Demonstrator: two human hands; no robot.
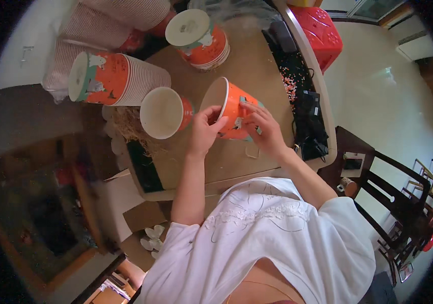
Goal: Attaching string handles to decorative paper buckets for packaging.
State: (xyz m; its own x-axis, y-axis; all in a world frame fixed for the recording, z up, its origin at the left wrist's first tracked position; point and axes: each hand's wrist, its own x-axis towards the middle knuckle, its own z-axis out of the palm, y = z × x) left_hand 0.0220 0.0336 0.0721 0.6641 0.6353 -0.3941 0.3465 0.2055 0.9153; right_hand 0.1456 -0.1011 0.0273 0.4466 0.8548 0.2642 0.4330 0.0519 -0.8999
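An orange paper bucket (235, 101) with white and green print is tilted on its side above the table, its round mouth facing left. My left hand (208, 130) grips its near rim, thumb outside. My right hand (264, 127) rests against the printed wall, fingers bent at a small teal patch; whether they pinch anything is hard to see. Left of my left hand, another orange bucket (162, 112) lies with its pale inside showing. Behind it a long nested stack of buckets (120, 78) lies on its side. A shorter stack (196, 38) stands upside down at the back.
Brown cardboard (186, 167) covers the table. Shredded straw-coloured filler (131, 126) lies at its left edge. Plastic-wrapped bucket stacks (95, 30) fill the back left. Black devices with cables (310, 119) and scattered small beads (288, 83) line the right edge. A red stool (318, 35) stands beyond.
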